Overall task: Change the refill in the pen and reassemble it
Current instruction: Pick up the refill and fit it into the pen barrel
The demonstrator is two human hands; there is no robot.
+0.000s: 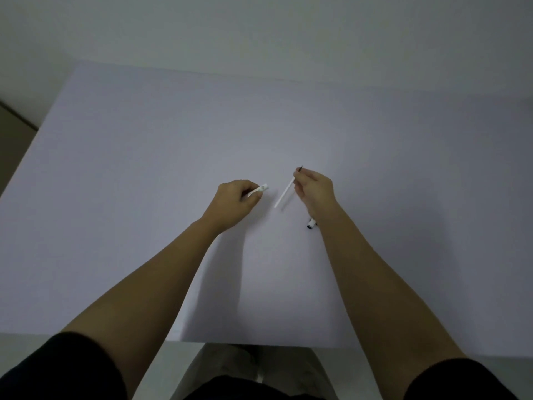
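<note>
Head view, dim light. Both hands over a white table [144, 168], forearms bare, dark sleeves [66, 368] at the near edge.

Left hand [235, 202]: fingers curled shut, grip closed on a white pen barrel [258, 191]. Only the barrel's right end shows, sticking out past the fingers toward the right; the rest is hidden in the fist. The hand is low over the table; contact cannot be told.

Right hand [315, 190]: thumb and fingertips pinched, grip closed on a thin white refill [285, 192] near its upper end. A dark tip shows just above the fingers. The refill slants down and to the left, its free lower end pointing toward the table; a faint shadow lies just beside it. Whether that end touches the surface cannot be told.

Barrel end and refill are near each other but apart, a clear gap between them.

A small dark part [310, 224] lies on the table just beside the right wrist, partly hidden by it; too small to identify.
</note>
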